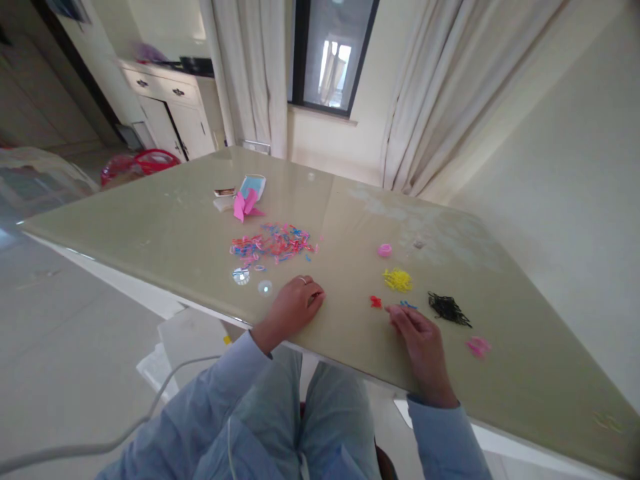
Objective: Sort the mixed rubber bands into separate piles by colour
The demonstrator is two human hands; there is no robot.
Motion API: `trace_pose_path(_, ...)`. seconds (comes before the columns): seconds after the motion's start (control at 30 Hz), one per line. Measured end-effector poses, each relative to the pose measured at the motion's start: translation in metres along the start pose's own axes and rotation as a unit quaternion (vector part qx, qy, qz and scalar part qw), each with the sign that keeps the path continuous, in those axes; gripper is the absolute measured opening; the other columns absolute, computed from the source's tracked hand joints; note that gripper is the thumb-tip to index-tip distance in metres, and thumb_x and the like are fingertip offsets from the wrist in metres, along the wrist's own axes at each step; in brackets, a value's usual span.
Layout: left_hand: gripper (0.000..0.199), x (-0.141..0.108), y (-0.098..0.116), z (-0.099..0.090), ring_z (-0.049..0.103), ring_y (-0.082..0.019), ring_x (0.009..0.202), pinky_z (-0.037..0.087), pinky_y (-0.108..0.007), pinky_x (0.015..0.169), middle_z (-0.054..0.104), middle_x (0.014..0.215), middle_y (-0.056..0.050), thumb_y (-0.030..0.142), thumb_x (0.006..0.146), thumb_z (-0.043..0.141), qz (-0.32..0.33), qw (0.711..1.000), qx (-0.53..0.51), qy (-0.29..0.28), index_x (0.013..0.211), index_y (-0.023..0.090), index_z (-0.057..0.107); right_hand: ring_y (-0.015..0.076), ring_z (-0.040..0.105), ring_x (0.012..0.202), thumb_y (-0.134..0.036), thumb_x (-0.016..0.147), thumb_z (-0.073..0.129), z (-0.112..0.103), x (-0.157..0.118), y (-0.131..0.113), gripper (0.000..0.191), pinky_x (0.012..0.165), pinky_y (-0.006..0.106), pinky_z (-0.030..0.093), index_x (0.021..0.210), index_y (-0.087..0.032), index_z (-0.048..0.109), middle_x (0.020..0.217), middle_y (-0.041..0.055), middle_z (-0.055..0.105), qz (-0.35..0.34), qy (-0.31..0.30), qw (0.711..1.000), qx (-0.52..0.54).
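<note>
My left hand (295, 305) rests on the table with its fingers curled together; what it holds, if anything, is hidden. Fingertips pinched, my right hand (417, 337) is beside a small red pile (375, 302) and a few blue pieces (408, 305); anything between the fingertips is too small to make out. Beyond it lies a yellow pile (398, 280), with a pink piece (385, 250) farther back. To its right are a black pile (449, 309) and a pink pile (479, 346). A mixed heap of small colourful pieces (275, 244) spreads beyond my left hand.
Two clear round discs, one (241, 276) and another (265, 287), lie near the mixed heap. Farther back are pink folded paper (246, 205) and a blue packet (253, 187). The table (165, 233) has its near edge against my lap; a cable (145, 420) runs at lower left.
</note>
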State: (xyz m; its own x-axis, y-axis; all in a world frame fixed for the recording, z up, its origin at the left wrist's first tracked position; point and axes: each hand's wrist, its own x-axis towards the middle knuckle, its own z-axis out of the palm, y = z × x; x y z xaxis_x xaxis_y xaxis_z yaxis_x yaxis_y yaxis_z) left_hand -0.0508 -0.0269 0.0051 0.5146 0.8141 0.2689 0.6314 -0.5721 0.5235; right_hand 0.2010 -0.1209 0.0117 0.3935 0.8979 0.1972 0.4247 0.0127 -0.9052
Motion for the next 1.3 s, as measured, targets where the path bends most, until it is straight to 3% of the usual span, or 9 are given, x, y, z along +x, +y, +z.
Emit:
trace_pose_path(0.13,0.023,0.000,0.004,0.000,0.061,-0.021,0.088,0.044,-0.034,0.082,0.068,0.087,-0.008,0.026,0.094,0.050,0.025,0.999,0.027,-0.020,0.088,0.018,0.071,0.0131,0.050,0.054,-0.050,0.081,0.068,0.015,0.006,-0.027,0.033,0.050,0.026,0.041,0.079,-0.017,0.074,0.063,0.0022,0.061,0.033,-0.030,0.993,0.109)
trace_pose_path(0.33,0.019,0.004,0.000,-0.003,0.062,-0.020,0.080,0.043,-0.032,0.077,0.068,0.080,-0.005,0.024,0.090,0.055,0.019,0.999,-0.024,-0.015,0.082,0.018,0.071,0.0113,0.054,0.055,-0.044,0.083,0.067,0.078,0.037,-0.092,0.030,0.052,0.024,0.045,0.098,-0.019,0.073,0.070,0.0011,0.065,-0.045,-0.204,0.973,0.095)
trace_pose_path(0.47,0.019,0.006,-0.003,-0.005,0.063,-0.019,0.079,0.044,-0.031,0.076,0.070,0.081,-0.005,0.024,0.089,0.055,0.013,0.998,-0.067,-0.014,0.082,0.018,0.072,0.0118,0.057,0.057,-0.039,0.084,0.060,0.125,0.086,-0.098,0.030,0.053,0.023,0.046,0.101,-0.017,0.071,0.074,0.0010,0.067,-0.097,-0.274,0.956,-0.047)
trace_pose_path(0.53,0.020,0.006,-0.003,-0.006,0.063,-0.020,0.081,0.045,-0.030,0.077,0.071,0.084,-0.006,0.025,0.089,0.055,0.010,0.997,-0.076,-0.015,0.084,0.018,0.073,0.0128,0.060,0.063,-0.030,0.084,0.056,0.144,0.111,-0.090,0.025,0.059,0.023,0.048,0.098,-0.017,0.071,0.077,0.0017,0.069,-0.136,-0.260,0.934,-0.203)
trace_pose_path(0.63,0.021,0.006,-0.003,-0.005,0.064,-0.020,0.083,0.045,-0.031,0.079,0.072,0.086,-0.007,0.026,0.090,0.055,0.008,0.997,-0.073,-0.015,0.086,0.018,0.074,0.0152,0.061,0.071,-0.015,0.075,0.057,0.163,0.139,-0.078,0.018,0.067,0.025,0.046,0.083,-0.017,0.072,0.076,0.0031,0.071,-0.156,-0.238,0.918,-0.278)
trace_pose_path(0.77,0.022,0.005,-0.003,-0.004,0.064,-0.021,0.084,0.046,-0.032,0.079,0.073,0.087,-0.008,0.026,0.090,0.054,0.010,0.997,-0.071,-0.016,0.088,0.018,0.074,0.0153,0.058,0.068,-0.012,0.070,0.058,0.171,0.152,-0.069,0.015,0.066,0.025,0.042,0.072,-0.018,0.072,0.070,0.0025,0.070,-0.174,-0.245,0.898,-0.322)
trace_pose_path(0.97,0.021,0.004,-0.002,-0.005,0.065,-0.022,0.083,0.046,-0.034,0.079,0.073,0.087,-0.008,0.029,0.089,0.055,0.008,0.997,-0.072,-0.020,0.086,0.019,0.074,0.0173,0.059,0.070,-0.014,0.071,0.057,0.171,0.154,-0.063,0.017,0.067,0.026,0.041,0.070,-0.019,0.073,0.073,0.0042,0.071,-0.192,-0.251,0.886,-0.340)
trace_pose_path(1.17,0.018,0.004,-0.003,-0.003,0.064,-0.021,0.080,0.045,-0.033,0.079,0.072,0.083,-0.006,0.031,0.087,0.059,0.011,0.996,-0.091,-0.003,0.085,0.020,0.074,0.0183,0.062,0.078,-0.014,0.073,0.055,0.166,0.151,-0.058,0.018,0.076,0.028,0.044,0.069,-0.019,0.072,0.077,0.0046,0.073,-0.188,-0.229,0.910,-0.290)
trace_pose_path(1.3,0.018,0.003,-0.004,-0.001,0.063,-0.020,0.079,0.045,-0.032,0.078,0.072,0.081,-0.005,0.030,0.087,0.058,0.010,0.995,-0.099,0.004,0.083,0.020,0.073,0.0162,0.061,0.071,-0.022,0.076,0.057,0.158,0.141,-0.059,0.016,0.072,0.028,0.046,0.075,-0.018,0.073,0.079,0.0046,0.072,-0.159,-0.209,0.938,-0.227)
